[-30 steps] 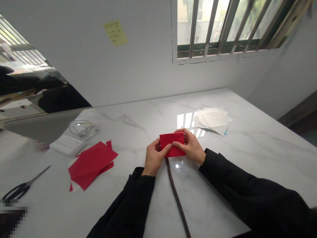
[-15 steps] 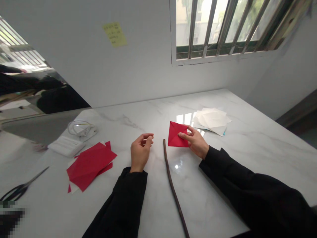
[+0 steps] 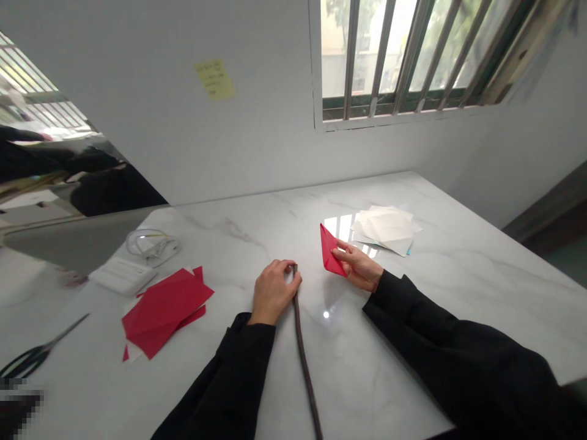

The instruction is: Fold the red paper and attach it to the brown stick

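Note:
My left hand pinches the far end of a thin dark brown stick, which runs toward the table's near edge. To its right, my right hand holds a folded red paper between thumb and fingers, raised above the table and turned partly edge-on. Several red sheets, with a bit of white showing under them, lie left of my left hand. Beyond my right hand is a loose pile of white sheets.
Black-handled scissors lie at the left on the marble-patterned table. Behind the red sheets are a white box and a coiled white cable. A yellow note hangs on the wall beside a barred window.
My left hand has moved right and closed on the stick's end, and the stick has shifted slightly left. The folded red paper has turned from facing the camera to nearly edge-on.

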Demonstrator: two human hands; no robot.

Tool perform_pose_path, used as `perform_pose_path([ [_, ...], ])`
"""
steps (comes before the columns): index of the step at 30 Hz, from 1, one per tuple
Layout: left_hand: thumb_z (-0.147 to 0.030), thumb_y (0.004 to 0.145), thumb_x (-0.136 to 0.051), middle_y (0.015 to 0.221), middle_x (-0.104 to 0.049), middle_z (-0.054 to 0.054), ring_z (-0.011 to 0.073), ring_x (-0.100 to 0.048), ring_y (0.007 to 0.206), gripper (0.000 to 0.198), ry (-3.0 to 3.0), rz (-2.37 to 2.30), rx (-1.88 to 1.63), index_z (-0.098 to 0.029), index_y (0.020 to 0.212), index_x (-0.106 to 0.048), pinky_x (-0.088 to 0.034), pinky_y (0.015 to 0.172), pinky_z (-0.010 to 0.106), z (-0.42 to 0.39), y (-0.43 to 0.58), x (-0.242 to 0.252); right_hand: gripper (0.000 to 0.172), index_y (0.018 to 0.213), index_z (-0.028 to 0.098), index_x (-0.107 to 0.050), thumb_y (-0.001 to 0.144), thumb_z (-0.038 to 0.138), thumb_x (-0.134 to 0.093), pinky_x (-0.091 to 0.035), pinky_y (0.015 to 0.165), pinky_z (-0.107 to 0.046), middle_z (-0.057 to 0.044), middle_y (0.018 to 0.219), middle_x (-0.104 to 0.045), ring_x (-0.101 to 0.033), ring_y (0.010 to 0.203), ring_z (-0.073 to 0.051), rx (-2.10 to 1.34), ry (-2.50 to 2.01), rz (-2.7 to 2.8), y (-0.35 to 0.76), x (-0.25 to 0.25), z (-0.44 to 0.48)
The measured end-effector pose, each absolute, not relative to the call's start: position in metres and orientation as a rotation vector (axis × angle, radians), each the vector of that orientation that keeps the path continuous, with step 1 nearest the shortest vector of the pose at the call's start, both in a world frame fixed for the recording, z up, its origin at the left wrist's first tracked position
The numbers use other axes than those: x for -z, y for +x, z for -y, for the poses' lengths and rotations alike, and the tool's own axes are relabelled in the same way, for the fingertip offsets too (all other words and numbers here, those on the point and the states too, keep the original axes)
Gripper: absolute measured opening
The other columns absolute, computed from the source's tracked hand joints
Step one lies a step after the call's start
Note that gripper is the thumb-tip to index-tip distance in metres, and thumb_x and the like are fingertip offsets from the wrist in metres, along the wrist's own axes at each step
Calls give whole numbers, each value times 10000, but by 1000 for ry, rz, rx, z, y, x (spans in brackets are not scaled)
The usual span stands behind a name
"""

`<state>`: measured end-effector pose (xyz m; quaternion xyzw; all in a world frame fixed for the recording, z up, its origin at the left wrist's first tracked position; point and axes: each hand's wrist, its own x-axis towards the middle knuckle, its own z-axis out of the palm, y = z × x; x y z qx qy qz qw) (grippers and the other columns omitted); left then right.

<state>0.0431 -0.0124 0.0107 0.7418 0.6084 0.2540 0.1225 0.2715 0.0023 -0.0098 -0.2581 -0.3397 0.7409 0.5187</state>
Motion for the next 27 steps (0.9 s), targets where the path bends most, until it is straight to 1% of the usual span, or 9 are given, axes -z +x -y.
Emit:
perform_pose_path([
  [3, -307, 845, -642, 909, -735, 35, 200, -649, 755, 193, 1967, -1686, -852, -228, 990, -742, -490, 779, 333, 12, 40, -14, 563, 1226, 214, -654, 736, 328, -907, -620, 912, -313, -45, 1072, -767, -754, 961, -185, -1809, -589, 832, 272, 7, 0],
  [6, -387, 844, -673, 951, -736, 46, 152, -624, 648, 266, 1662, -1492, -977, -208, 1034, -724, -469, 621, 277, 14, 42, -19, 600, 1247, 225, -650, 714, 288, -917, -617, 911, -311, -40, 1085, -764, -752, 969, -186, -1852, -562, 824, 271, 3, 4],
  [9, -455, 827, -713, 912, -711, 37, 87, -514, 486, 387, 1361, -1293, -1006, -191, 1107, -673, -342, 460, 223, 20, 49, -25, 663, 1290, 237, -637, 694, 245, -927, -618, 884, -279, -24, 1095, -762, -749, 930, -159, -1882, -544, 798, 270, 1, 7],
  [10, -464, 818, -731, 882, -699, 25, 69, -474, 451, 417, 1294, -1236, -1010, -189, 1124, -663, -301, 437, 211, 22, 52, -26, 672, 1293, 235, -637, 689, 239, -931, -621, 871, -274, -21, 1080, -765, -748, 910, -154, -1887, -542, 797, 270, 0, 7],
  [12, -467, 802, -762, 850, -682, 13, 48, -433, 424, 449, 1209, -1139, -1022, -185, 1140, -667, -258, 418, 199, 26, 58, -28, 660, 1274, 225, -646, 683, 247, -939, -628, 849, -281, -22, 1043, -769, -751, 881, -160, -1894, -547, 819, 269, 0, 8],
  [16, -448, 808, -780, 879, -693, 33, 42, -445, 448, 447, 1084, -1005, -1018, -173, 1152, -702, -270, 417, 197, 32, 64, -28, 641, 1244, 211, -655, 680, 293, -949, -635, 841, -317, -39, 1030, -774, -762, 876, -186, -1909, -540, 874, 267, 1, 9],
  [22, -357, 824, -801, 888, -708, 32, 51, -497, 506, 395, 941, -838, -965, -202, 1178, -721, -363, 480, 192, 40, 63, -30, 635, 1177, 186, -668, 638, 305, -982, -613, 840, -300, -42, 993, -774, -754, 871, -173, -1919, -534, 880, 265, 1, 10],
  [25, -325, 810, -832, 882, -711, 28, 99, -608, 637, 372, 908, -768, -963, -217, 1151, -731, -486, 607, 216, 43, 62, -35, 577, 1108, 184, -675, 633, 289, -983, -591, 796, -285, -27, 950, -765, -735, 821, -155, -1912, -531, 921, 263, 2, 12],
  [27, -307, 797, -850, 903, -722, 36, 133, -656, 746, 351, 896, -734, -959, -222, 1118, -736, -531, 696, 238, 46, 61, -38, 504, 1024, 185, -670, 638, 283, -979, -566, 740, -264, -4, 882, -748, -705, 758, -134, -1899, -506, 957, 261, 2, 14],
])
